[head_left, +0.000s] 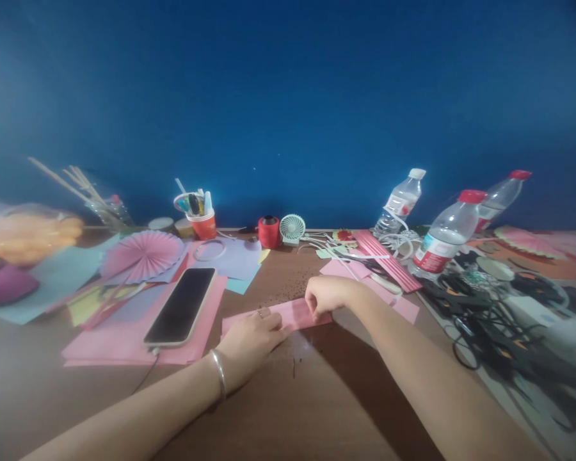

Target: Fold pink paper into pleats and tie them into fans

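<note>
A narrow strip of pink folded paper [295, 314] lies on the brown table [317, 397] in front of me. My left hand [249, 339], with a ring and a silver bracelet, presses flat on the strip's left end, fingers stretched out. My right hand [326, 296] is curled over the strip's right end, fingertips pinching its edge.
A phone [181, 306] lies on pink sheets [120, 342] at left, near a pink paper fan [141, 255]. An orange pen cup [202, 221], red thread spool [269, 232], small white fan [292, 228] and three water bottles [444, 240] stand along the back. Black cables [489, 320] lie right.
</note>
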Tool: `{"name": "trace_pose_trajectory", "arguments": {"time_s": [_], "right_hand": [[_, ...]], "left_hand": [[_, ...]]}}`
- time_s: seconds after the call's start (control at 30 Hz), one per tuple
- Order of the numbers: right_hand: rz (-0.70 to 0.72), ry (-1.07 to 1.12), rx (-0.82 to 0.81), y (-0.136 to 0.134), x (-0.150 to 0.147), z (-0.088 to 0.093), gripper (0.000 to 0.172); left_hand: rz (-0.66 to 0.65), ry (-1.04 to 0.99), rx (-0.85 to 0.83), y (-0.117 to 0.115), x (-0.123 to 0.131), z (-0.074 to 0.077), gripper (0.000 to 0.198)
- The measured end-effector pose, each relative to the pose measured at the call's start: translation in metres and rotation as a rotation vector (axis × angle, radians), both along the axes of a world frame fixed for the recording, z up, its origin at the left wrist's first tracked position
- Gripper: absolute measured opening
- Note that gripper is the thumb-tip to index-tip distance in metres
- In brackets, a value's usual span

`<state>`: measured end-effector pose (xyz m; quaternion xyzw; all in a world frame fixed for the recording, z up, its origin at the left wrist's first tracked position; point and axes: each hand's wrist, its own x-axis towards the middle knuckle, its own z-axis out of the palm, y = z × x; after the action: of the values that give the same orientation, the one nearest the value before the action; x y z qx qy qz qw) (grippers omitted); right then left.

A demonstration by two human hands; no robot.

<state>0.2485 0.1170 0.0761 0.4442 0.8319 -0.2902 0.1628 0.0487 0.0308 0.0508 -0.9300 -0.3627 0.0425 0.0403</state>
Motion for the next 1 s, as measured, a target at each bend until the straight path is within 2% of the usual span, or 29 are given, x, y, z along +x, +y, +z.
{"name": "trace_pose_trajectory", "arguments": {"time_s": [0.23,0.57,0.67,0.77,0.83,0.9,0.97,1.0], "right_hand": [[-0.027,-0.116,0.045,-0.006,-0.005,0.005,0.027],[-0.106,-0.399,0.047,0.001,0.004,0.012,0.050],[-0.111,-0.426,0.087,-0.002,0.010,0.021,0.045],[-0.115,-0.398,0.182,-0.017,0.009,0.039,0.028],[-0.091,-0.329,0.258,-0.028,0.001,0.048,0.023],[0.048,-0.118,0.267,-0.036,-0.010,0.047,0.023],[0.209,0.031,0.153,-0.037,-0.021,0.038,0.025],[0.220,0.055,0.161,-0.036,-0.026,0.031,0.025]], "left_hand": [[0.004,0.002,0.004,-0.001,0.002,0.005,0.032],[0.013,0.017,-0.033,0.000,0.003,0.007,0.032],[0.026,-0.015,-0.061,0.000,0.001,0.008,0.030],[0.044,-0.066,-0.092,-0.001,-0.001,0.007,0.027],[0.075,-0.088,-0.097,-0.001,-0.002,0.005,0.024],[0.112,-0.101,-0.099,0.000,-0.004,0.004,0.023],[0.120,-0.157,-0.107,0.001,-0.005,0.005,0.026],[0.113,-0.203,-0.106,0.002,-0.006,0.006,0.028]]}}
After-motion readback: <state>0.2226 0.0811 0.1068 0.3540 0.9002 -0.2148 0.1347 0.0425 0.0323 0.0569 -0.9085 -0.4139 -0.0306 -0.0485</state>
